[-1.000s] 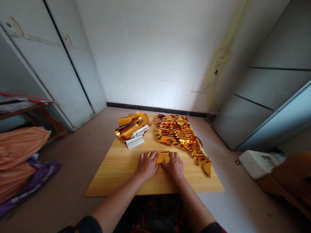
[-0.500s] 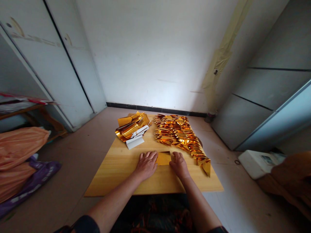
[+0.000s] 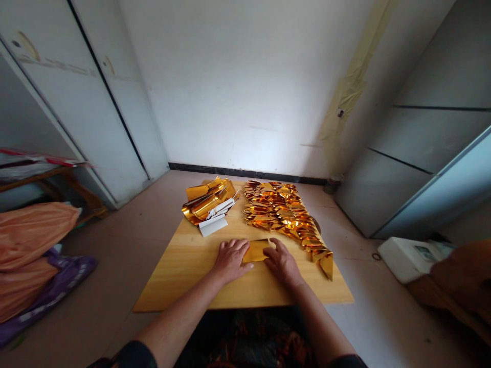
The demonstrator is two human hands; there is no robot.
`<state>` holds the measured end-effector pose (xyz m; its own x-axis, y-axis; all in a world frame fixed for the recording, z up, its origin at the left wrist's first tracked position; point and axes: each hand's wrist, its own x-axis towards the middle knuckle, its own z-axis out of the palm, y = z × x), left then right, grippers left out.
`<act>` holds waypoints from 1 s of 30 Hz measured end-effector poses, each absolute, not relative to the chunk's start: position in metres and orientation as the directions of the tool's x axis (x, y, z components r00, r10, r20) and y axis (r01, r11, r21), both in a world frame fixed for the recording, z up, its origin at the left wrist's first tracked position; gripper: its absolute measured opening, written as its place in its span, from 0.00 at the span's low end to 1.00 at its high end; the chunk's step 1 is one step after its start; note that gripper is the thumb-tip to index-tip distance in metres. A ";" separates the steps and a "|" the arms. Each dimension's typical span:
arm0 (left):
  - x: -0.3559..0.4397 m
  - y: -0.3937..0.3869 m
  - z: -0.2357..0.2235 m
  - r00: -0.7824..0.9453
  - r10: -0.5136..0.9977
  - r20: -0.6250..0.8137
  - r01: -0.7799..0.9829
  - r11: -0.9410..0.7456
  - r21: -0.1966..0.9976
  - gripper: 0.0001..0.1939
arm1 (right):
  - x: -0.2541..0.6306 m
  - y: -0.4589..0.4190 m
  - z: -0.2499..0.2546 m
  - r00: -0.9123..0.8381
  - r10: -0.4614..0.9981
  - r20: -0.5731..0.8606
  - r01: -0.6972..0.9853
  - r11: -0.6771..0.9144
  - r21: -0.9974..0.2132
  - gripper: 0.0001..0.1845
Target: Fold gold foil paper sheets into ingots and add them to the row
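Note:
A small folded sheet of gold foil paper [image 3: 254, 251] lies on the wooden board between my hands. My left hand [image 3: 230, 259] rests flat on its left side, fingers stretched forward and thumb pointing right along the near edge. At the right end of the sheet is my right hand [image 3: 283, 263], its fingers bent and apart, with the fingertips at the edge. Whether they pinch the paper is not visible. Behind my left hand sits a loose pile of gold foil sheets [image 3: 209, 202] with white backs. Overlapping rows of folded gold foil pieces [image 3: 276, 204] spread over the right side.
The wooden board [image 3: 172, 281] stands close before me, facing a white wall [image 3: 238, 92]. Pale cabinets [image 3: 111, 102] are on the left, beside orange and purple bags [image 3: 34, 240]. On the right stand a grey refrigerator [image 3: 406, 153] and a white foam box [image 3: 399, 258].
My right hand slid right off the sheet, then came slightly back to its right edge. My left thumb has spread away from its fingers. The foil piles have stayed put.

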<state>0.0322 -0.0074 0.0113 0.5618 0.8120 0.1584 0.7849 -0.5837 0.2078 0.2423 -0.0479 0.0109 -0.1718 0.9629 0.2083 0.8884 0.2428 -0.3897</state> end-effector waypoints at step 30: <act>0.043 0.020 0.002 0.307 0.903 0.302 0.819 -0.412 0.400 0.02 | 0.212 -0.004 0.013 0.150 0.986 0.072 0.970 -0.133 -0.202 0.13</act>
<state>0.0432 0.0201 0.0016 0.3067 0.9026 0.3021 0.8186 -0.4121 0.4000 0.2120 -0.0038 0.0126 0.1503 0.9860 0.0723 0.9703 -0.1331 -0.2018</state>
